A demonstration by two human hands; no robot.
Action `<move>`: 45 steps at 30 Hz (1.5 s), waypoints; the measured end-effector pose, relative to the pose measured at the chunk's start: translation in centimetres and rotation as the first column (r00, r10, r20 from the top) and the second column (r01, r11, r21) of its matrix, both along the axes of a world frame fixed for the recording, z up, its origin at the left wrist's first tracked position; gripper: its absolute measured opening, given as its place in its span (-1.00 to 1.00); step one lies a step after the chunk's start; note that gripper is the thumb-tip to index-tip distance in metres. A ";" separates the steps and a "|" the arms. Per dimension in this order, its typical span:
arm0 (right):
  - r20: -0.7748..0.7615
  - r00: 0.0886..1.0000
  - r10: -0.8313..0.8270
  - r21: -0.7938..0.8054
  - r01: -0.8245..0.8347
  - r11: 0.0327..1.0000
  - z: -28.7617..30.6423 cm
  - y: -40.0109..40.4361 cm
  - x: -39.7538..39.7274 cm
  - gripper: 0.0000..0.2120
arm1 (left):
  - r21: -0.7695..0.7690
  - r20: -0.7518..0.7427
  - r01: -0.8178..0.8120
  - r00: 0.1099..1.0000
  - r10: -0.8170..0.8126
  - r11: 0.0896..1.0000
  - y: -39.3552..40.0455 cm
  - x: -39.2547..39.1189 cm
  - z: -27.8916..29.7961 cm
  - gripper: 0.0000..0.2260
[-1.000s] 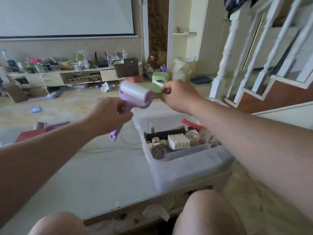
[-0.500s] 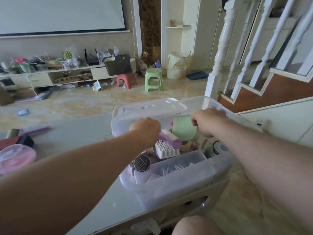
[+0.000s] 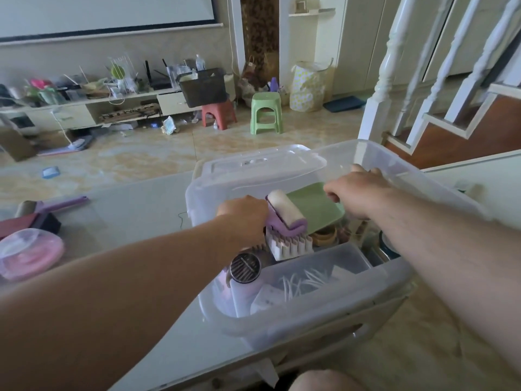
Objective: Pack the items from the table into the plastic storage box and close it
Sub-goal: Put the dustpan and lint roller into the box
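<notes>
Head view: clear plastic box [image 3: 324, 314] sits at table [image 3: 127, 221] edge, open, w/ its lid [image 3: 262, 162] lying behind it. L hand [image 3: 244, 218] grips purple lint roller [image 3: 284, 213] over the box; white roll on top. R hand [image 3: 355, 193] holds a green sheet [image 3: 313, 204] just beside the roller. Under them inside: white ribbed block [image 3: 290, 246], round metal grille [image 3: 245, 268], white cables [image 3: 301, 280]. On table far left: pink case [image 3: 28, 256], purple stick [image 3: 64, 203]. Both forearms hide much of the box contents.
</notes>
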State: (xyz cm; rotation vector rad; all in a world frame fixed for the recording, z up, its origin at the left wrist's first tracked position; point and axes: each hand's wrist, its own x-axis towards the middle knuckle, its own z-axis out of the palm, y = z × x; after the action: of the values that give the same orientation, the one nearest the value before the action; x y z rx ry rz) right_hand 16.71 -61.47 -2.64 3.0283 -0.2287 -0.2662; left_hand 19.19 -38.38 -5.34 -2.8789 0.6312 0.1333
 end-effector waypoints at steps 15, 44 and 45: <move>0.084 0.967 0.239 0.181 -0.250 0.951 -1.8 0.4 1.7 -0.07 | -0.361 0.033 0.180 0.983 -0.181 0.915 -1.0 0.8 -0.6 -0.69; 0.020 0.974 0.225 -0.112 -0.222 0.969 1.0 -4.5 0.0 0.12 | -0.402 -0.005 0.224 0.969 -0.246 0.888 -0.6 -0.4 2.3 -0.52; 0.043 0.976 0.211 -0.099 -0.206 0.973 1.6 -3.8 -0.1 0.09 | -0.463 0.007 0.201 0.975 -0.224 0.863 0.1 -0.6 3.4 -0.56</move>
State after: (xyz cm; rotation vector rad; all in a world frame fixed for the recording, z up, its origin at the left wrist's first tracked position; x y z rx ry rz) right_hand 16.63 -65.29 -1.00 2.9360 0.0728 -0.1534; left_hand 18.57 -38.30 -1.95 -3.2297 1.1236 0.0178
